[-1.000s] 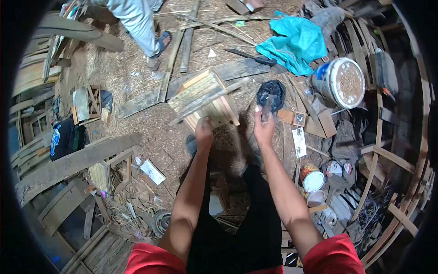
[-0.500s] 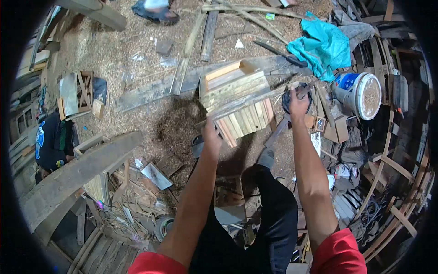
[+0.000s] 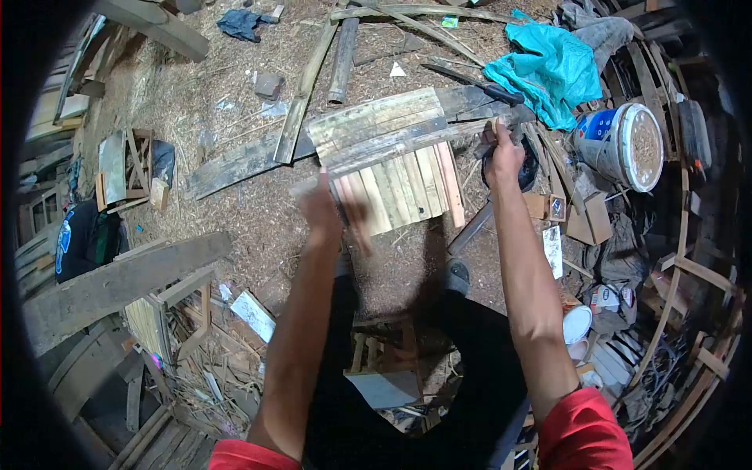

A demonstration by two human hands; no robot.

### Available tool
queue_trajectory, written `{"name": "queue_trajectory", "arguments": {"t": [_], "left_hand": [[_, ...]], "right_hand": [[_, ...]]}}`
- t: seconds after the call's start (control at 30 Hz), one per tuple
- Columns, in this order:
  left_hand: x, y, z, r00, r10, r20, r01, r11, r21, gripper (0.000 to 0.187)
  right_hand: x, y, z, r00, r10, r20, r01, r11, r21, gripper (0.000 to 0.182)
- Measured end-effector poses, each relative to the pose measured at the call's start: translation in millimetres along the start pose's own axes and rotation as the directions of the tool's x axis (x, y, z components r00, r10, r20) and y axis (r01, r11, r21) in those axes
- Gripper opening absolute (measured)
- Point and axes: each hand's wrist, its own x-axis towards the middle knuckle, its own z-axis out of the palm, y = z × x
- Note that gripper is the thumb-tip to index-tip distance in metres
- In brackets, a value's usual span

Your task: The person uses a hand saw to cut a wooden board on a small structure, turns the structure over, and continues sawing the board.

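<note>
A slatted wooden box (image 3: 398,189), made of narrow pale boards, is on the dirt floor in front of me with two slatted faces showing. Along the ridge between those faces runs a long wooden strip (image 3: 407,144). My left hand (image 3: 321,210) is at the strip's left end by the box's corner; motion blurs its fingers, which look closed on it. My right hand (image 3: 504,159) is closed around the strip's right end, beyond the box. A dark round object (image 3: 529,166) lies just behind that hand and is partly hidden.
A weathered plank (image 3: 243,168) lies behind the box. A turquoise sheet (image 3: 552,70) and a white bucket (image 3: 630,149) are at right. A big beam (image 3: 133,274) crosses the left side, with a person in dark clothing (image 3: 78,243) behind it. Wood scraps litter the ground.
The box has tipped and shifted left, so its open side no longer shows. Both hands have moved up and left in view, the left one now blurred.
</note>
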Motion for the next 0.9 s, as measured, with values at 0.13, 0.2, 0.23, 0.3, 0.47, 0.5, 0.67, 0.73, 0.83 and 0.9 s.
{"name": "queue_trajectory", "arguments": {"t": [0.13, 0.2, 0.23, 0.3, 0.47, 0.5, 0.67, 0.73, 0.83, 0.9], "left_hand": [[-14, 44, 12, 0.994, -0.025, -0.11, 0.009, 0.99, -0.141, 0.042], [-5, 38, 11, 0.99, 0.095, -0.1, -0.097, 0.995, -0.008, 0.048], [-11, 44, 12, 0.995, 0.037, -0.091, -0.032, 0.998, 0.062, 0.049], [6, 11, 9, 0.958, 0.261, -0.118, -0.256, 0.965, 0.059, 0.048], [35, -7, -10, 0.971, 0.169, -0.172, -0.152, 0.982, 0.11, 0.043], [33, -5, -8, 0.976, 0.15, -0.161, -0.144, 0.988, 0.047, 0.047], [30, 9, -3, 0.974, 0.182, -0.137, -0.189, 0.981, -0.039, 0.056], [29, 2, -3, 0.962, 0.192, -0.195, -0.197, 0.98, -0.003, 0.061], [19, -12, -6, 0.95, 0.272, -0.156, -0.268, 0.962, 0.046, 0.057], [28, -45, -17, 0.912, 0.379, -0.156, -0.371, 0.925, 0.081, 0.053]], "right_hand": [[-32, 5, -8, 0.998, -0.046, -0.051, 0.049, 0.997, 0.061, 0.016], [-42, 14, -11, 0.982, 0.009, -0.189, 0.004, 0.998, 0.069, 0.015], [-50, 22, -13, 0.976, 0.02, -0.218, 0.005, 0.993, 0.115, 0.014], [-66, 32, -25, 0.972, -0.005, -0.234, 0.042, 0.988, 0.15, 0.034], [-96, 54, -30, 0.932, -0.037, -0.361, 0.117, 0.972, 0.204, 0.046], [-100, 57, -30, 0.934, -0.041, -0.355, 0.133, 0.962, 0.239, 0.038], [-106, 68, -34, 0.928, -0.134, -0.347, 0.201, 0.966, 0.164, 0.021], [-104, 81, -48, 0.943, -0.179, -0.279, 0.194, 0.981, 0.025, 0.02], [-105, 87, -67, 0.936, -0.262, -0.235, 0.198, 0.944, -0.264, 0.025], [-112, 87, -74, 0.879, -0.415, -0.233, 0.233, 0.803, -0.549, 0.029]]}}
